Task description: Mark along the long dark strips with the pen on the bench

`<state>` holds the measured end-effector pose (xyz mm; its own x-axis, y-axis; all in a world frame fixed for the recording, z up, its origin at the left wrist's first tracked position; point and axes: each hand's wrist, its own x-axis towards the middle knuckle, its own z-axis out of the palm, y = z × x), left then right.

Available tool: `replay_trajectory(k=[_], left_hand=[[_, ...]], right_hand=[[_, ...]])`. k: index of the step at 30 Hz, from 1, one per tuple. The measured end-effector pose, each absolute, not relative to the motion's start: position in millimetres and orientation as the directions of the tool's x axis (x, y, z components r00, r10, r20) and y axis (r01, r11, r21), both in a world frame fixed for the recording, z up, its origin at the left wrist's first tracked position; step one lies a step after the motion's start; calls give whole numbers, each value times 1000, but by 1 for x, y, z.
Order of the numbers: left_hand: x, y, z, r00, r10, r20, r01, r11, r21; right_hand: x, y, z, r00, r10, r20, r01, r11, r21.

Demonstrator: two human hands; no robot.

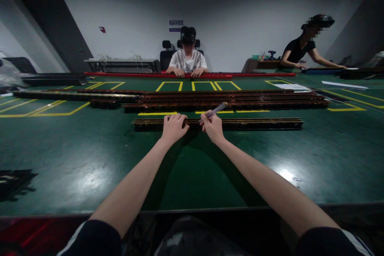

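Note:
A long dark strip (pixel 258 123) with thin gold-coloured lines along it lies crosswise on the green table in front of me. My left hand (pixel 174 129) grips it left of its middle, fingers curled over the far side and thumb on the near side. In my right hand (pixel 212 127) is a slim screwdriver (pixel 218 109) with a clear, purplish handle. It slants, handle end up to the right, its thin tip down at the strip beside my left thumb. My fingers partly cover the tip, so contact cannot be made out.
Behind the strip lies a stack of similar long strips (pixel 228 99). Yellow tape (pixel 72 111) marks boxes on the table (pixel 99 156). A dark part (pixel 15 182) sits at the near left. One person (pixel 187 62) faces me beyond a red strip (pixel 255 74); another person (pixel 300 54) works at far right.

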<state>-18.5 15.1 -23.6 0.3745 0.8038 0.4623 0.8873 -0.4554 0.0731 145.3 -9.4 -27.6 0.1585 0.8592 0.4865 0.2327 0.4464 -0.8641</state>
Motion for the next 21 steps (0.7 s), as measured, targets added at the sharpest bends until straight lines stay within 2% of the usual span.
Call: replay_trajectory(k=[21], left_hand=[[-18,13,-21,358,818,450,894,-439,87]], right_hand=[[145,-12,-26,137,861,491,254,448,-857]])
